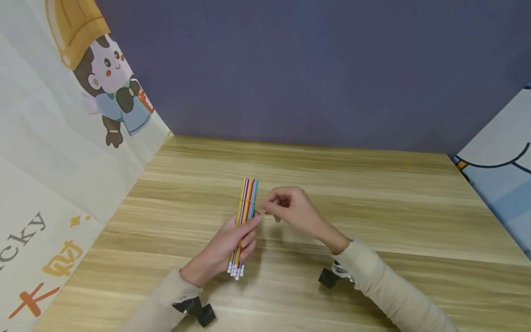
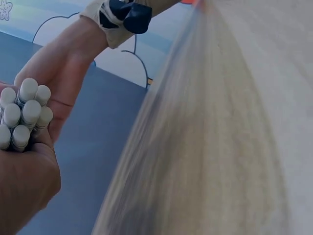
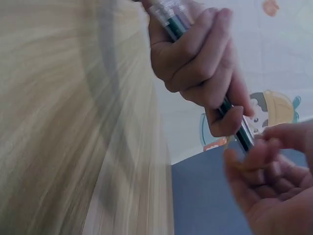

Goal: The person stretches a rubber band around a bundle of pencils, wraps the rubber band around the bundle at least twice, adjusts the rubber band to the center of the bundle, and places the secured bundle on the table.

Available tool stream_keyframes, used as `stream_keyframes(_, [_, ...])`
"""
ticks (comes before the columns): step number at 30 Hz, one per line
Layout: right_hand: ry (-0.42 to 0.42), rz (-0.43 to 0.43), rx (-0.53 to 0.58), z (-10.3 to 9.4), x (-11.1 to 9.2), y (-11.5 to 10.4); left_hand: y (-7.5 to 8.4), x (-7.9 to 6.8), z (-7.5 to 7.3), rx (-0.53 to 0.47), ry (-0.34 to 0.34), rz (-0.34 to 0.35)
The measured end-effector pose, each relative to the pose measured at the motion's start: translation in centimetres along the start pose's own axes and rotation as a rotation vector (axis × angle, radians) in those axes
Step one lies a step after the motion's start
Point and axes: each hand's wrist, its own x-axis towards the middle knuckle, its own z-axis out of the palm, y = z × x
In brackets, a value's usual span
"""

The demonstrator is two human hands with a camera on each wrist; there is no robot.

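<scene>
A bundle of colourful pencils, yellow, magenta, white and teal, is gripped by my left hand around its lower half. The thumb lies across the front. White eraser ends stick out below the hand, facing the left wrist camera. Across the upper part of the bundle runs a thin yellow rubber band. My right hand, just right of the pencils, pinches part of a rubber band pulled out to the side. In the right wrist view the right fingers are blurred beside the pencil tips.
Both hands are above a wood-grain table. A dark blue-grey panel stands along the back edge. Cartoon-printed sheets border the left and right sides. Each wrist carries a black camera.
</scene>
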Motion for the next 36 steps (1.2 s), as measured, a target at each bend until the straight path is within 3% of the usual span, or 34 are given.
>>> stream_keyframes(4, [0.000, -0.086, 0.179, -0.6, -0.1, 0.0, 0.2, 0.0, -0.2, 0.001, 0.013, -0.001])
stream_keyframes(9, [-0.071, -0.176, 0.216, -1.2, -0.4, -0.1, 0.4, -0.2, 0.0, 0.014, 0.000, 0.021])
stream_keyframes(12, [-0.057, -0.135, 0.212, -1.4, -0.5, 0.0, 0.6, -0.4, 0.4, 0.106, -0.051, 0.083])
stream_keyframes(17, [0.004, 0.056, 0.155, -1.7, -0.2, 0.0, 1.4, -1.0, 1.0, 0.267, -0.095, 0.167])
stream_keyframes(21, [-0.194, 0.221, 0.162, -1.9, 0.2, 0.4, 1.9, -1.3, 1.0, 0.374, -0.099, 0.187])
stream_keyframes(24, [-0.376, 0.275, 0.222, -2.4, 0.4, 1.3, 1.9, -1.5, 1.1, 0.416, -0.166, 0.180])
stream_keyframes(27, [-0.478, 0.277, 0.215, -3.0, 0.5, 2.0, 1.6, -1.5, 1.1, 0.438, -0.231, 0.155])
stream_keyframes(30, [-0.544, 0.247, 0.128, -3.3, 0.4, 2.0, 1.4, -1.4, 1.1, 0.465, -0.273, 0.120])
stream_keyframes(36, [-0.678, 0.091, 0.013, -3.6, 0.4, 1.8, 1.0, -1.1, 0.7, 0.423, -0.417, 0.029])
